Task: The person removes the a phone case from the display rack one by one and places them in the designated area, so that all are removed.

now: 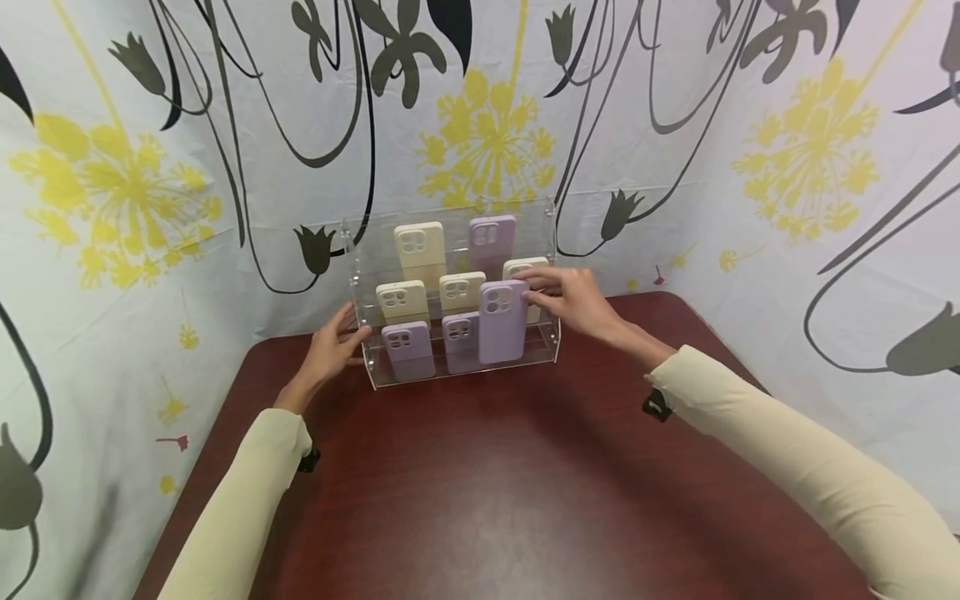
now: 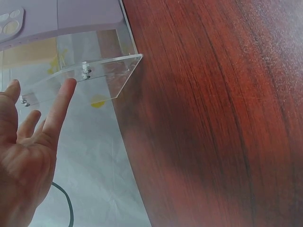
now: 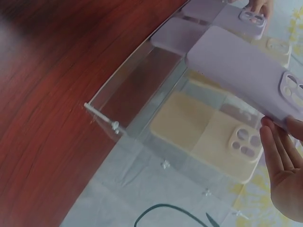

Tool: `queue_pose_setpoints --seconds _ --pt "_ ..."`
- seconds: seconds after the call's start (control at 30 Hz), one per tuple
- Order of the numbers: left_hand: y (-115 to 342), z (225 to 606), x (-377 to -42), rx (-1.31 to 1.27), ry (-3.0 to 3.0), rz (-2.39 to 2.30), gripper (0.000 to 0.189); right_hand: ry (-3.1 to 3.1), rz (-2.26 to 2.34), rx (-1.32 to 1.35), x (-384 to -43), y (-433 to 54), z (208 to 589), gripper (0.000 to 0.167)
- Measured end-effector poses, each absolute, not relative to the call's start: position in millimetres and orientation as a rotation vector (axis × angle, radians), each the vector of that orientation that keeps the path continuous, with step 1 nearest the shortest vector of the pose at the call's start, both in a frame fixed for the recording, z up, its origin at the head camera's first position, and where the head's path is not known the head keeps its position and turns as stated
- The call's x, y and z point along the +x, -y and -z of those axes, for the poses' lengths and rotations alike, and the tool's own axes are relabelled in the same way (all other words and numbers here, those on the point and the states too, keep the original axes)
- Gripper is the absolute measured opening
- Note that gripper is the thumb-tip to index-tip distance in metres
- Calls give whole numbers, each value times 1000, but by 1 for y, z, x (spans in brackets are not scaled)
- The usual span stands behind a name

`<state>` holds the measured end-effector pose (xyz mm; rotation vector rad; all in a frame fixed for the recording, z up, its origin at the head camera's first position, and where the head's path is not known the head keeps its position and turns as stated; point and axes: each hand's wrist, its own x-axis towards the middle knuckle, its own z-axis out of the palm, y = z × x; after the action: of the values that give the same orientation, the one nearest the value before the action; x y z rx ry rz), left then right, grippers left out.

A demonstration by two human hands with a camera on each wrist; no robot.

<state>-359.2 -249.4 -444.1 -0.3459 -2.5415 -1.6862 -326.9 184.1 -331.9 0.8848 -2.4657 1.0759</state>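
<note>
A clear acrylic tiered stand [image 1: 540, 340] holds cream and lilac phone cases, each with a camera cutout. By its upper corner, my right hand [image 1: 581, 302] pinches a lilac phone case [image 1: 502, 329] between thumb and fingers. That case is upright in front of the stand's right part; the right wrist view has it tilted above the lower tier and overlapping a cream case [image 3: 203, 137]. At the stand's left side is my left hand [image 1: 330, 346], its fingers extended. In the left wrist view, the index fingertip meets or nearly meets the clear side panel [image 2: 113, 75].
Lilac cases [image 1: 408, 350] occupy the front tier, cream cases [image 1: 402, 302] the middle one. A cream case [image 1: 420, 246] and a lilac case [image 1: 491, 237] stand on the top tier. The dark red wooden table [image 1: 480, 483] backs onto floral-print fabric [image 1: 285, 208].
</note>
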Motion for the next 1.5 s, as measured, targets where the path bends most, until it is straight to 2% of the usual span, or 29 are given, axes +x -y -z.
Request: queue_pose_setpoints --seconds 0.33,0.63,0.93,1.5 --pt "252 445 -359 -380 2538 1694 74 2518 -1226 879 -324 -156 345 36" --pt "244 423 -345 -370 2521 1806 73 2522 -1285 913 -322 -133 354 35" --pt "252 444 -360 -375 2527 1718 74 2575 -1347 927 -322 -104 370 33" --pt "252 444 -361 -371 2500 1738 72 2650 -1492 974 -320 -30 411 34"
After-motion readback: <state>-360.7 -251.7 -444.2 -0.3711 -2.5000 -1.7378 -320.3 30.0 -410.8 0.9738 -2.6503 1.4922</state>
